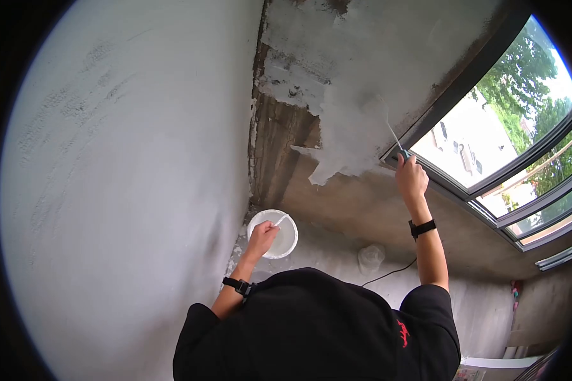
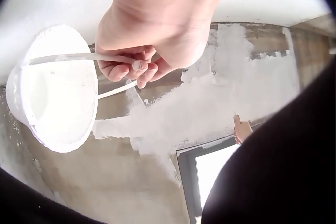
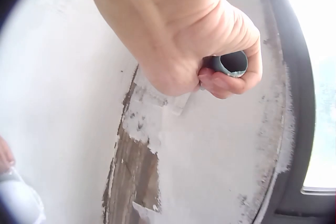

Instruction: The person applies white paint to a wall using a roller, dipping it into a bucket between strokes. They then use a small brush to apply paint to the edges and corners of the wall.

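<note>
In the head view my left hand (image 1: 262, 240) holds the white handle (image 1: 281, 220) of a white bucket (image 1: 293, 240). The left wrist view shows the fingers of that hand (image 2: 157, 29) curled around the strip-like handle (image 2: 79, 57), with the bucket (image 2: 65, 134) hanging tilted and pale material inside. Up by the window corner, my right hand (image 1: 413, 181) grips a putty knife (image 1: 393, 132), its thin blade seen edge-on against the wall. Its dark teal, hollow-ended handle (image 3: 234, 62) shows in the right wrist view inside the curled right hand (image 3: 184, 35), which hides most of the blade.
A smooth white wall (image 1: 140, 159) stands at the left. Ahead, light grey putty (image 1: 353, 120) covers part of a brown wall, leaving a bare strip (image 1: 283, 136) by the corner. A dark-framed window (image 1: 489, 152) is at the right. A clear plastic bag (image 1: 371, 259) lies below.
</note>
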Demonstrator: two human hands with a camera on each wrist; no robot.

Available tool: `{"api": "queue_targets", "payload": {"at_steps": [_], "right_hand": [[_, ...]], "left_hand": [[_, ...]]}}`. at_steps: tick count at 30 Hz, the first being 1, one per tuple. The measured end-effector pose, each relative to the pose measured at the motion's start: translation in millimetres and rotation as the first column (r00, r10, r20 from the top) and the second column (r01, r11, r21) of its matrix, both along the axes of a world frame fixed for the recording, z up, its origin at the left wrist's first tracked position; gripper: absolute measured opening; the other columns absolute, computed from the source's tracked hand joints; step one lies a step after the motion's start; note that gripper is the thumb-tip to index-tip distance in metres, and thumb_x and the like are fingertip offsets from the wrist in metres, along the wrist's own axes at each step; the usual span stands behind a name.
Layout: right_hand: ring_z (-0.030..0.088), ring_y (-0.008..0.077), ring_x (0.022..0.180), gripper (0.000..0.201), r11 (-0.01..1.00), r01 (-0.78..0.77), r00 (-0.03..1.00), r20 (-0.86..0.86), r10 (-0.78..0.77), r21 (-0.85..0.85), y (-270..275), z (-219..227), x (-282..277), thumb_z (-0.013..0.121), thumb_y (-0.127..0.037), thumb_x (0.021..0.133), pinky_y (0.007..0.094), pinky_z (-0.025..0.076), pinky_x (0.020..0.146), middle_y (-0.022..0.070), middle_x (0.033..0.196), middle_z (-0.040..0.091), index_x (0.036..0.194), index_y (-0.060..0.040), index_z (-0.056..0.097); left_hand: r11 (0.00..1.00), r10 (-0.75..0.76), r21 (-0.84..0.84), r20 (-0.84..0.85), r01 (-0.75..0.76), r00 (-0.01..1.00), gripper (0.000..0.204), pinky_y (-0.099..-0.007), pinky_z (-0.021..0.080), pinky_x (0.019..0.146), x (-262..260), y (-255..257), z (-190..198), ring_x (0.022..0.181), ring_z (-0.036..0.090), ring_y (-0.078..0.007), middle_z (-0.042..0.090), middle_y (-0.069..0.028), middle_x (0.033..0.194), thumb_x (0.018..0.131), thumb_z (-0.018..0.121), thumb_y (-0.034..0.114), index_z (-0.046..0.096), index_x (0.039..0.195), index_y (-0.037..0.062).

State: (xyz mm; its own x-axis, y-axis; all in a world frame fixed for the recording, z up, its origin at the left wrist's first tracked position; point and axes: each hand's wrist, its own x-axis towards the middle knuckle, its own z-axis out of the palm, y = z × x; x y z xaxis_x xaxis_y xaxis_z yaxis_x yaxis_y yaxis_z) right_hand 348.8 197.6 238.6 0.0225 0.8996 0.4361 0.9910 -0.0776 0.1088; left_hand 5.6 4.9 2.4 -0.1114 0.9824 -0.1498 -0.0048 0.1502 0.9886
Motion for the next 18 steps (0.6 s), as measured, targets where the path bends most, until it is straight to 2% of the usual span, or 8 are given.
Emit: {"api": "queue_targets", "payload": {"at_steps": [4, 9, 12, 14, 16, 18], "right_hand": [[0.066, 0.04, 0.063, 0.048, 0.999, 0.019, 1.0, 0.006, -0.019, 0.031, -3, -10, 4, 0.04, -0.046, 0.098, 0.047, 0.054, 0.055, 0.0224, 0.064, 0.064, 0.083, -0.0014, 0.053], [0.066, 0.0406, 0.064, 0.049, 0.998, -0.041, 0.999, -0.01, 0.041, 0.045, 9, -17, -18, 0.039, -0.046, 0.098, 0.0474, 0.054, 0.055, 0.0229, 0.065, 0.064, 0.082, -0.0018, 0.053], [0.067, 0.0399, 0.066, 0.048, 0.999, -0.043, 0.999, 0.003, 0.043, 0.018, 20, -14, -50, 0.04, -0.047, 0.097, 0.0473, 0.054, 0.058, 0.0223, 0.067, 0.065, 0.084, -0.0023, 0.052], [0.067, 0.0401, 0.065, 0.049, 0.993, -0.109, 0.994, -0.012, 0.109, 0.043, 29, -10, -76, 0.04, -0.047, 0.097, 0.0473, 0.054, 0.057, 0.0225, 0.067, 0.065, 0.082, -0.0019, 0.052], [0.066, 0.0402, 0.065, 0.048, 0.99, -0.127, 0.992, 0.002, 0.127, 0.057, 36, -3, -109, 0.042, -0.045, 0.097, 0.0471, 0.054, 0.058, 0.0219, 0.066, 0.065, 0.081, -0.0017, 0.053], [0.066, 0.0396, 0.063, 0.046, 0.968, -0.23, 0.973, -0.014, 0.232, 0.105, 46, 1, -143, 0.044, -0.044, 0.096, 0.0468, 0.054, 0.056, 0.0213, 0.066, 0.065, 0.082, -0.0018, 0.054]], "left_hand": [[1.0, -0.007, -0.006, -0.014, 0.007, 1.0, 0.02, -0.0261, 0.036, 0.051, 0, -6, 14, 0.057, 0.046, -0.0064, 0.053, -0.0007, 0.061, 0.089, 0.061, 0.014, 0.058, 0.079, -0.003], [0.998, -0.062, 0.013, -0.075, 0.063, 0.995, 0.02, -0.0274, 0.037, 0.052, -10, -14, 6, 0.057, 0.046, -0.0075, 0.054, -0.0032, 0.061, 0.089, 0.062, 0.015, 0.058, 0.079, -0.0028], [0.998, -0.065, 0.02, -0.088, 0.066, 0.994, 0.021, -0.0278, 0.038, 0.053, -20, -21, 2, 0.057, 0.047, -0.0081, 0.055, -0.0041, 0.061, 0.089, 0.062, 0.016, 0.058, 0.079, -0.0024], [0.998, -0.047, 0.041, -0.078, 0.051, 0.996, 0.022, -0.0278, 0.038, 0.053, -27, -26, 0, 0.058, 0.047, -0.0083, 0.055, -0.0043, 0.062, 0.089, 0.062, 0.017, 0.058, 0.079, -0.0022], [0.997, -0.064, -0.039, -0.094, 0.06, 0.994, 0.022, -0.0276, 0.037, 0.053, -35, -32, 5, 0.058, 0.045, -0.0079, 0.054, -0.0032, 0.062, 0.09, 0.061, 0.017, 0.057, 0.08, -0.002], [0.997, -0.072, -0.045, -0.07, 0.069, 0.995, 0.022, -0.0278, 0.036, 0.053, -45, -39, 10, 0.058, 0.044, -0.0077, 0.052, -0.0026, 0.062, 0.09, 0.06, 0.017, 0.057, 0.08, -0.0019]]}}
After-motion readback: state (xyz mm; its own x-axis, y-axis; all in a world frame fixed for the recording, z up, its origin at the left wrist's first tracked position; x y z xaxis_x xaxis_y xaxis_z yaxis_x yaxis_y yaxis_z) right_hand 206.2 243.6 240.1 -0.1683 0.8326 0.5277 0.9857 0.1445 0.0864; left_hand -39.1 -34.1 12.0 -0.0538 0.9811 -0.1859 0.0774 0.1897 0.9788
